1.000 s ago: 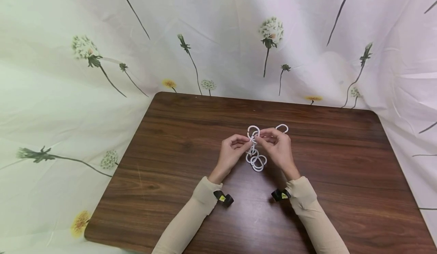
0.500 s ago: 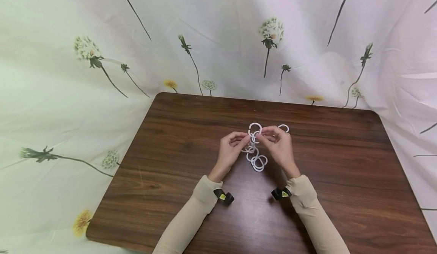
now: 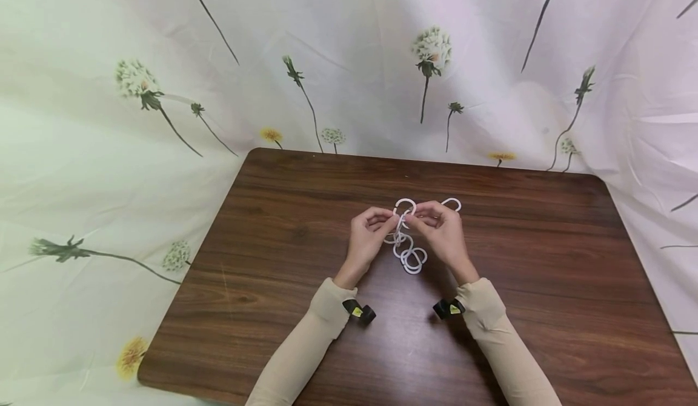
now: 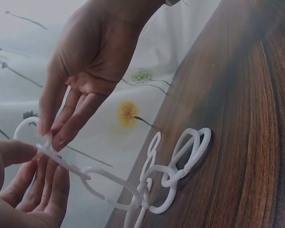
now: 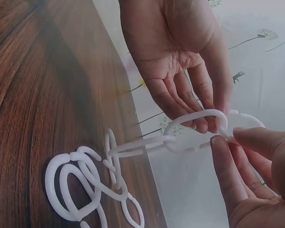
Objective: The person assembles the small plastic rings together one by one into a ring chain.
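Observation:
In the head view my left hand (image 3: 368,241) and right hand (image 3: 444,239) meet above the table, fingertip to fingertip. Between them is a string of white plastic C-shaped links. An open-sided link (image 3: 405,200) stands up above the fingertips. In the right wrist view the left hand (image 5: 180,57) pinches a link (image 5: 199,114) with thumb and fingers. The right hand (image 5: 256,175) pinches the joint beside it with thumb and index finger. From there the chain hangs down to the table, where more interlinked white links (image 5: 50,183) lie in a loose heap. The fingertips partly hide the joint.
Just beyond the right hand another white link (image 3: 451,199) shows, partly covered by the fingers. The brown wood-grain table (image 3: 294,200) has rounded corners. A white curtain printed with dandelions (image 3: 371,79) hangs behind and beside it. Black cameras (image 3: 362,313) sit on both wrists.
The fingertips have shifted slightly left, and the upper link rose a little, then came back down. The hanging middle of the chain has moved left. Both hands keep their pinch.

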`<state>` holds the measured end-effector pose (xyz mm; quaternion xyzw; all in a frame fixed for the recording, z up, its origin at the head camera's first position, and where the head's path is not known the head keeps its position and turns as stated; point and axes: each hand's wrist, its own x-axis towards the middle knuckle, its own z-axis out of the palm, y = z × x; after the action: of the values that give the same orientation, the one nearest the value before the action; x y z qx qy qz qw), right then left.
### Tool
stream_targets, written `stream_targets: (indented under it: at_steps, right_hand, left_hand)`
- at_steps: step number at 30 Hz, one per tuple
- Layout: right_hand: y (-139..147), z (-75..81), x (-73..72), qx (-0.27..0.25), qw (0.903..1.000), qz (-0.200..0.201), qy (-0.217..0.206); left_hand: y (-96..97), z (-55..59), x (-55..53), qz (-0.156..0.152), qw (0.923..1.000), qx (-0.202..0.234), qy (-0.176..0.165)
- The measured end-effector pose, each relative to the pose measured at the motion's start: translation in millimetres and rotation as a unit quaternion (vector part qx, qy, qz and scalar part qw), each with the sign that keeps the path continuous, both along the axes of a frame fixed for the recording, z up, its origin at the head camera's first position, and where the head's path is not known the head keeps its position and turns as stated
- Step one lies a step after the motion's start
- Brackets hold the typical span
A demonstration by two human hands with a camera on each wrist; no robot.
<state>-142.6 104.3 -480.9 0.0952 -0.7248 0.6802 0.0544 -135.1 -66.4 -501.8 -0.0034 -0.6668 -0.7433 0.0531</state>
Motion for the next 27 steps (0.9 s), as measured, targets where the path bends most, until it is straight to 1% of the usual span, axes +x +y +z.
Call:
stream_targets:
  at_steps: [5,11,18,22,25,27]
  right_hand:
    - [5.5,-0.8,-1.1,0.010,0.9999,0.006,-0.005]
    - [22.3,-2.0,-6.1,0.014,0.9998,0.007,-0.008]
    - [44.9,-3.6,-14.2,0.026,0.9992,-0.021,-0.024]
    - [54.9,-5.3,-21.2,0.033,0.9986,-0.033,-0.026]
    - [62.9,-10.2,-28.1,0.050,0.9974,-0.041,-0.031]
    - [68.1,-14.1,-33.2,0.075,0.9955,-0.046,-0.036]
  left_hand:
    - [-1.5,0.1,-0.5,0.001,1.0000,0.004,-0.006]
    - [-5.3,-1.0,-0.9,0.006,1.0000,0.005,-0.005]
    - [-8.8,-0.2,0.2,0.013,0.9999,0.006,0.002]
    - [-10.0,-0.9,0.2,0.015,0.9999,0.006,0.003]
    - [-11.1,-1.8,0.2,0.015,0.9999,0.004,0.005]
    - [-11.9,-2.2,0.5,0.016,0.9998,0.003,0.007]
